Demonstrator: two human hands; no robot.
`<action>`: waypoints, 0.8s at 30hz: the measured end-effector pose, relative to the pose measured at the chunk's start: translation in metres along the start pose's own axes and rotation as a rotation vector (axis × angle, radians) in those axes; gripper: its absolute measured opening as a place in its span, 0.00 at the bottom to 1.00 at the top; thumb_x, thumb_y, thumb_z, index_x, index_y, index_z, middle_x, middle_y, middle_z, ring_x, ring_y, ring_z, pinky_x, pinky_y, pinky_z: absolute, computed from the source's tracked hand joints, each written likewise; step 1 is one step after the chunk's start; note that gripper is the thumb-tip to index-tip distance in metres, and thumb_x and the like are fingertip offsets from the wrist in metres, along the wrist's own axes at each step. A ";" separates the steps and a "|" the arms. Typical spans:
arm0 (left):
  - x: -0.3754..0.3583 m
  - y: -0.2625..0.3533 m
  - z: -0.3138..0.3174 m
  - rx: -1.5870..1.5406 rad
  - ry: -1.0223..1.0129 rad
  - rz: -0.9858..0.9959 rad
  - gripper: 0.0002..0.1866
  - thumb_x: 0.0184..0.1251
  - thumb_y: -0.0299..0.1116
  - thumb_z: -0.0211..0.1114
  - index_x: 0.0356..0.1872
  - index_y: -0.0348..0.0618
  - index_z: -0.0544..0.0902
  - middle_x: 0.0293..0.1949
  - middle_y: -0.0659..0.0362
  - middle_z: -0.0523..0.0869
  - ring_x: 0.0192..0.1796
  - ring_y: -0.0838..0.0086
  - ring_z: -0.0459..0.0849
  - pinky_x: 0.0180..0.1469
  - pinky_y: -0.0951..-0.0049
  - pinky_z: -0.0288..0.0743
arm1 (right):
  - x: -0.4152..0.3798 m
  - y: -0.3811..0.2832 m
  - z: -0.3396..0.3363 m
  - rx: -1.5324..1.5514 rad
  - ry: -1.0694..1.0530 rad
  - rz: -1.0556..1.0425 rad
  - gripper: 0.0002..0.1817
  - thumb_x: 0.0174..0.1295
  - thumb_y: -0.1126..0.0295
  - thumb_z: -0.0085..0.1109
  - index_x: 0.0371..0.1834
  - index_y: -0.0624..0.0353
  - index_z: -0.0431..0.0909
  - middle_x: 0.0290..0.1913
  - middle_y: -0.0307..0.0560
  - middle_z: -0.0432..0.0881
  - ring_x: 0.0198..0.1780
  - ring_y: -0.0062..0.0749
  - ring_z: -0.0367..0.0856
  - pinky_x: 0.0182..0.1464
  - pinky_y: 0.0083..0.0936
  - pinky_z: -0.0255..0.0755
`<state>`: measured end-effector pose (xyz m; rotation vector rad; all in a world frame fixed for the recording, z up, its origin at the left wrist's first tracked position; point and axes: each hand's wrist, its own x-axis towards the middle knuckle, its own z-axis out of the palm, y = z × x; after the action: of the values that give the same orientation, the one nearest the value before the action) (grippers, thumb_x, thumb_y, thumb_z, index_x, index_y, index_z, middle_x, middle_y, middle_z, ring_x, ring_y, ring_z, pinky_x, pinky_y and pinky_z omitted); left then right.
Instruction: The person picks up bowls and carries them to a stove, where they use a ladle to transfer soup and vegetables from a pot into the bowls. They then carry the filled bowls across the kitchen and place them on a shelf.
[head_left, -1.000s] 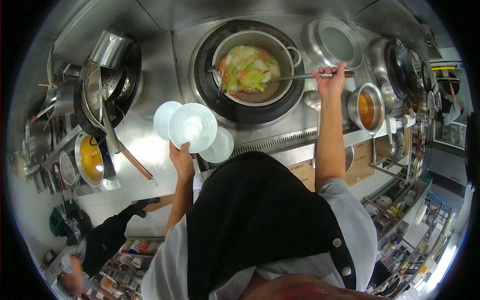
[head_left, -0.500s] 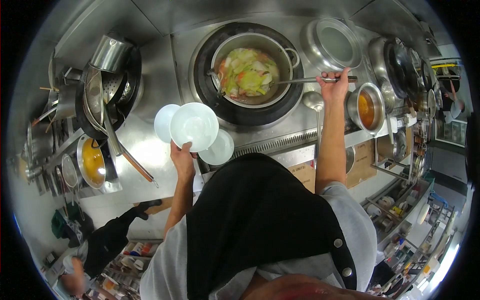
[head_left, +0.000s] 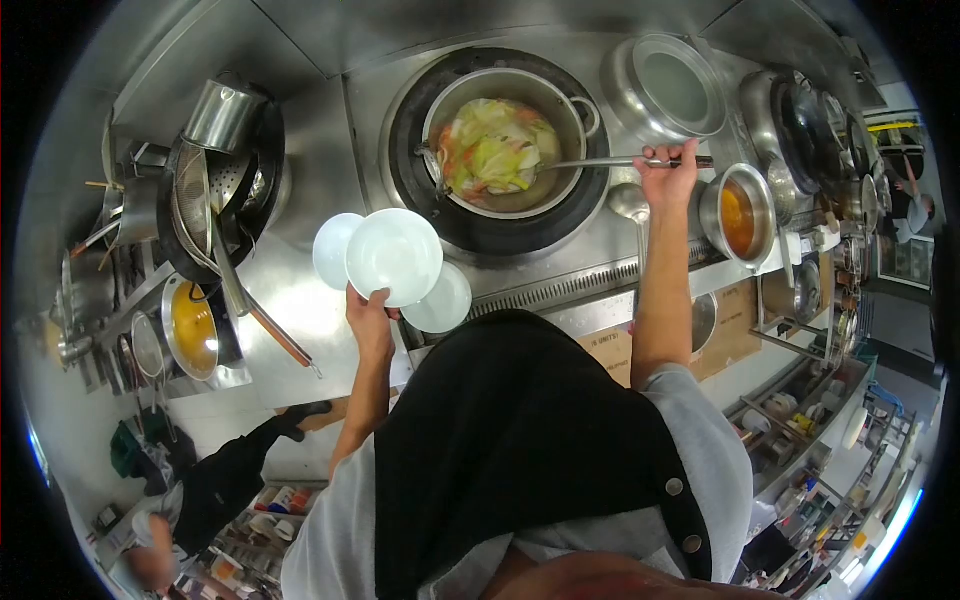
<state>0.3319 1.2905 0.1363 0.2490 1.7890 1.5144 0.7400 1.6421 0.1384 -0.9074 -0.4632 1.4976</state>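
Observation:
My left hand (head_left: pixel 371 322) is closed on the near rim of a white bowl (head_left: pixel 394 257), thumb inside it. The bowl's inside looks bare. Two more white bowls sit beside it, one at its left (head_left: pixel 333 252) and one at its lower right (head_left: pixel 443 300), both partly covered by it. My right hand (head_left: pixel 667 172) is wrapped round the dark grip of a long-handled metal utensil (head_left: pixel 605 161). Its shaft reaches over the rim of a metal pot (head_left: pixel 563 110); its head is hidden in the food. Pale green cabbage-like leaves and orange pieces (head_left: pixel 490 145) fill the pot.
The pot stands in a black burner ring (head_left: pixel 400 150). Right of it are a ladle (head_left: pixel 628 203), a pan of orange-brown liquid (head_left: pixel 738 217) and a large lidded-looking vessel (head_left: pixel 677 87). At left, a wok (head_left: pixel 265 135) holds strainers near a bowl of yellow liquid (head_left: pixel 193 325). Another person (head_left: pixel 215 485) stands lower left.
The food in the pot has shifted, with larger leaves now showing on top. Both hands keep their grips and hardly move. The view has shifted slightly.

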 end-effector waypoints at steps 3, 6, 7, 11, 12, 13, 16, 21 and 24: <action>0.000 -0.001 0.000 0.007 0.007 0.002 0.32 0.64 0.19 0.62 0.72 0.34 0.73 0.41 0.55 0.85 0.28 0.76 0.80 0.28 0.76 0.76 | -0.002 -0.010 -0.007 0.014 -0.024 0.000 0.27 0.80 0.36 0.49 0.33 0.47 0.68 0.29 0.39 0.69 0.41 0.45 0.80 0.38 0.52 0.86; 0.001 0.000 0.002 -0.002 -0.003 -0.004 0.33 0.63 0.18 0.62 0.73 0.34 0.73 0.41 0.55 0.86 0.29 0.76 0.80 0.28 0.77 0.76 | -0.005 -0.017 -0.012 0.042 -0.024 -0.002 0.27 0.80 0.36 0.49 0.33 0.47 0.68 0.29 0.38 0.68 0.41 0.45 0.78 0.38 0.49 0.84; 0.002 -0.003 0.002 -0.002 -0.004 -0.006 0.33 0.63 0.18 0.62 0.73 0.35 0.73 0.41 0.55 0.86 0.28 0.76 0.80 0.28 0.77 0.76 | -0.007 -0.020 -0.012 0.049 -0.018 -0.008 0.27 0.79 0.36 0.49 0.33 0.47 0.68 0.29 0.38 0.68 0.42 0.45 0.78 0.38 0.48 0.84; 0.004 -0.002 0.004 -0.004 -0.027 -0.004 0.35 0.63 0.18 0.62 0.74 0.35 0.71 0.42 0.55 0.86 0.29 0.76 0.80 0.28 0.77 0.76 | -0.012 -0.029 -0.013 0.087 0.018 -0.003 0.28 0.78 0.36 0.52 0.32 0.47 0.68 0.29 0.37 0.66 0.42 0.46 0.75 0.38 0.45 0.80; 0.003 0.001 0.006 -0.005 -0.035 0.002 0.35 0.63 0.18 0.62 0.75 0.35 0.71 0.43 0.55 0.86 0.29 0.76 0.80 0.29 0.77 0.76 | -0.014 -0.032 -0.014 0.092 0.002 -0.008 0.28 0.78 0.36 0.52 0.32 0.47 0.68 0.29 0.38 0.66 0.42 0.46 0.75 0.38 0.45 0.79; 0.001 0.006 0.009 -0.007 -0.044 0.007 0.35 0.63 0.18 0.62 0.75 0.35 0.70 0.43 0.54 0.86 0.29 0.76 0.81 0.29 0.76 0.76 | -0.016 -0.036 -0.014 0.096 -0.013 -0.012 0.28 0.78 0.36 0.53 0.31 0.48 0.69 0.29 0.38 0.66 0.42 0.47 0.75 0.38 0.45 0.79; 0.005 0.010 0.010 0.011 -0.080 0.019 0.36 0.62 0.18 0.62 0.76 0.34 0.69 0.46 0.53 0.86 0.31 0.76 0.82 0.29 0.76 0.77 | -0.024 -0.051 -0.010 0.098 -0.044 -0.031 0.29 0.77 0.35 0.55 0.30 0.48 0.69 0.29 0.39 0.67 0.42 0.47 0.75 0.37 0.44 0.78; 0.014 0.009 0.021 0.037 -0.112 0.038 0.36 0.63 0.18 0.62 0.76 0.33 0.69 0.50 0.52 0.86 0.34 0.76 0.83 0.30 0.76 0.78 | -0.044 -0.095 0.015 0.078 -0.122 -0.079 0.30 0.74 0.34 0.57 0.30 0.49 0.71 0.28 0.40 0.68 0.41 0.47 0.75 0.35 0.42 0.78; 0.020 0.006 0.027 0.062 -0.176 0.034 0.35 0.64 0.19 0.62 0.76 0.33 0.69 0.51 0.52 0.86 0.34 0.76 0.84 0.30 0.76 0.78 | -0.058 -0.122 0.034 0.059 -0.206 -0.086 0.30 0.75 0.33 0.55 0.29 0.49 0.71 0.28 0.39 0.68 0.42 0.47 0.74 0.34 0.41 0.78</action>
<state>0.3341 1.3246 0.1328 0.4323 1.7005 1.4155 0.7886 1.6131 0.2652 -0.6817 -0.5971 1.5242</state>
